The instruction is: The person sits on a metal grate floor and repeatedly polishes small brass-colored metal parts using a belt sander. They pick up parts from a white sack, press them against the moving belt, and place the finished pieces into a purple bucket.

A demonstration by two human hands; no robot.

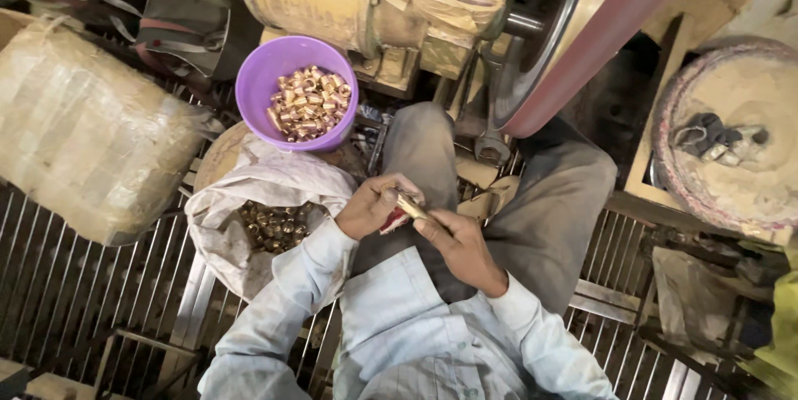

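- Here, a small brass piece [409,204] is pinched between the fingers of the left hand [371,205] and right hand [455,246].
- Just left of the fingers, an open sack [249,192] of brass pieces is seen.

Bucket [258,84]: purple; fittings [309,103] inside coppery-gold. Sack [249,192]: off-white, holding duller brass-coloured pieces [274,225]. Held fitting [409,204]: pale gold. Rag [394,220]: red. Shirt sleeves [291,300]: light blue, faint stripes. Trousers [549,200]: grey. Belt [598,34]: dull red.
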